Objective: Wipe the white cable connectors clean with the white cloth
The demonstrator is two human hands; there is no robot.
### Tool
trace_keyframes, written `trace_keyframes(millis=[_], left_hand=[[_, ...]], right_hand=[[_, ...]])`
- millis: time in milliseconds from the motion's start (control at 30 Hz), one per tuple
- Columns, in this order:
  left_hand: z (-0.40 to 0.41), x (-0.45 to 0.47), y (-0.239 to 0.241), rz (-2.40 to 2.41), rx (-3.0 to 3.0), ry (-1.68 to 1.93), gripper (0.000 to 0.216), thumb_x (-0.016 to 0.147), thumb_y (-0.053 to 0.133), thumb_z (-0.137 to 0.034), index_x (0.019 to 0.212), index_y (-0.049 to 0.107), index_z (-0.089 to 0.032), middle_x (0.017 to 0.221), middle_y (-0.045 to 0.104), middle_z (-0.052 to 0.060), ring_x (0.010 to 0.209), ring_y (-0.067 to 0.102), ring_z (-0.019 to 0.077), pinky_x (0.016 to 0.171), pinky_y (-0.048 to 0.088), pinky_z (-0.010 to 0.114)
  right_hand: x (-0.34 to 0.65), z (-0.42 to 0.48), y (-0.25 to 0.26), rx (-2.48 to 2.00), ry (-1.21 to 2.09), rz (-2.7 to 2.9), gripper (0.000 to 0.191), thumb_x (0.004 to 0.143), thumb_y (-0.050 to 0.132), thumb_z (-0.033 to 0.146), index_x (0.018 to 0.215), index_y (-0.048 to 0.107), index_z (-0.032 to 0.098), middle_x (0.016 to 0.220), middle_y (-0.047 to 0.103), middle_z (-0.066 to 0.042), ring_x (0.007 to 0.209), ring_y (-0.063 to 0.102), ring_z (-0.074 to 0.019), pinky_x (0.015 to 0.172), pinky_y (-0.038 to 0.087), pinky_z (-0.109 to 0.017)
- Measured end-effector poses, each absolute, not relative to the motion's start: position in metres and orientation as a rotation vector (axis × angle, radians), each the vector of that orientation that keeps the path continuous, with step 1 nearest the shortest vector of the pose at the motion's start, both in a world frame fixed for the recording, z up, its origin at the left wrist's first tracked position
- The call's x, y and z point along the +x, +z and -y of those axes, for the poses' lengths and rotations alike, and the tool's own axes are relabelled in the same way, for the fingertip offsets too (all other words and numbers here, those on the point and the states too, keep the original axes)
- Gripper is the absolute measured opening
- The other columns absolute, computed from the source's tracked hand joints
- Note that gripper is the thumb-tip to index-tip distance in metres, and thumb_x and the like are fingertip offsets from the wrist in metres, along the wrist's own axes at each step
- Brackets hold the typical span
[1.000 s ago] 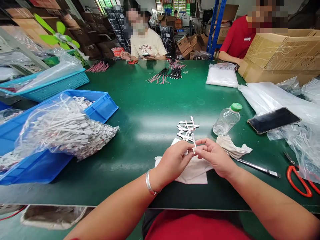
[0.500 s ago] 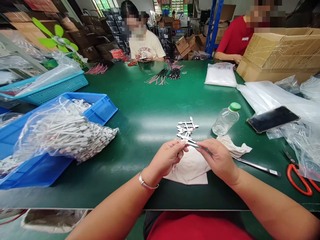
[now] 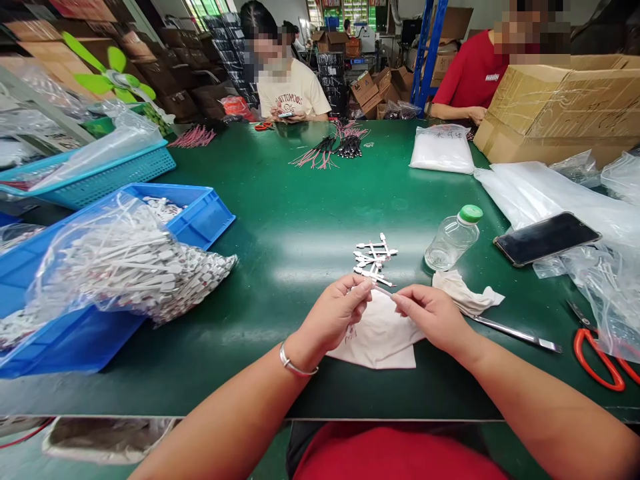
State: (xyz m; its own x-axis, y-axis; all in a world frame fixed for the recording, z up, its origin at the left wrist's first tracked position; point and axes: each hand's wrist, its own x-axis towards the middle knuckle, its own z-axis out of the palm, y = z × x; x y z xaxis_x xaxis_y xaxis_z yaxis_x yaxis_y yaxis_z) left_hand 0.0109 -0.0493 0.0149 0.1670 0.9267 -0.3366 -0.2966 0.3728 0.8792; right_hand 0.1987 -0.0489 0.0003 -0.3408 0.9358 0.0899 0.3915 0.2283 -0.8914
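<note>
Over a pale cloth [image 3: 385, 337], my left hand [image 3: 334, 313] is closed on one end of a short white cable [image 3: 383, 290]. More wire ends stick out below its fingers. My right hand [image 3: 437, 317] pinches the other end of that cable between thumb and forefinger, so it spans the small gap between the hands. Just beyond lie several white cables with plug ends [image 3: 374, 257] in a loose pile. Beside my right hand are a crumpled cloth [image 3: 467, 293] and metal tweezers [image 3: 517, 333].
A clear bottle [image 3: 451, 240], a phone [image 3: 547, 238] and red-handled scissors [image 3: 597, 357] lie to the right. At left, a bag of white cables [image 3: 145, 267] rests on a blue bin [image 3: 200, 213]. Two people sit across the table by a cardboard box [image 3: 555, 113] and black-and-pink wires [image 3: 325, 153].
My right hand has shifted slightly, its fingers drawn closer together at the cable's end. My left hand stays nearly in place, and the pile is unchanged.
</note>
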Motion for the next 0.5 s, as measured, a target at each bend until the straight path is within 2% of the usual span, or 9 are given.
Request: trace_keyframes(millis=[67, 200, 367, 500], left_hand=[[0.049, 0.013, 0.014, -1.071, 0.737, 1.013, 0.036, 0.063, 0.079, -0.040, 0.072, 0.057, -0.013, 0.060, 0.049, -0.004, 0.045, 0.035, 0.0020, 0.039, 0.019, 0.014], [0.046, 0.011, 0.015, -1.093, 0.644, 1.102, 0.027, 0.068, 0.073, -0.034, 0.071, 0.055, -0.014, 0.056, 0.045, -0.005, 0.044, 0.035, 0.0028, 0.037, 0.019, 0.013], [0.039, 0.001, 0.024, -0.993, 0.351, 1.176, 0.024, 0.080, 0.055, -0.027, 0.061, 0.044, -0.016, 0.061, 0.050, -0.002, 0.045, 0.045, 0.0050, 0.036, 0.030, 0.013], [0.036, -0.004, 0.025, -1.062, 0.311, 1.115, 0.014, 0.082, 0.054, -0.023, 0.072, 0.050, -0.015, 0.065, 0.055, -0.001, 0.045, 0.050, 0.0054, 0.041, 0.042, 0.016]], right_hand=[[0.196, 0.051, 0.001, -1.198, 1.145, 1.906, 0.026, 0.089, 0.052, 0.033, 0.072, 0.065, 0.018, 0.066, 0.065, -0.001, 0.063, 0.059, -0.0151, 0.060, 0.045, -0.026], [0.191, 0.050, 0.001, -1.079, 1.109, 2.071, 0.020, 0.089, 0.052, 0.028, 0.082, 0.068, 0.020, 0.076, 0.069, -0.003, 0.072, 0.062, -0.0168, 0.068, 0.046, -0.028], [0.188, 0.022, -0.011, -1.348, 0.642, 2.209, 0.005, 0.081, 0.063, 0.024, 0.082, 0.064, 0.019, 0.079, 0.064, -0.003, 0.077, 0.057, -0.0192, 0.071, 0.043, -0.032], [0.183, 0.001, -0.027, -1.426, 0.486, 2.205, 0.010, 0.079, 0.064, 0.021, 0.072, 0.058, 0.018, 0.075, 0.056, -0.003, 0.077, 0.051, -0.0205, 0.070, 0.039, -0.033]])
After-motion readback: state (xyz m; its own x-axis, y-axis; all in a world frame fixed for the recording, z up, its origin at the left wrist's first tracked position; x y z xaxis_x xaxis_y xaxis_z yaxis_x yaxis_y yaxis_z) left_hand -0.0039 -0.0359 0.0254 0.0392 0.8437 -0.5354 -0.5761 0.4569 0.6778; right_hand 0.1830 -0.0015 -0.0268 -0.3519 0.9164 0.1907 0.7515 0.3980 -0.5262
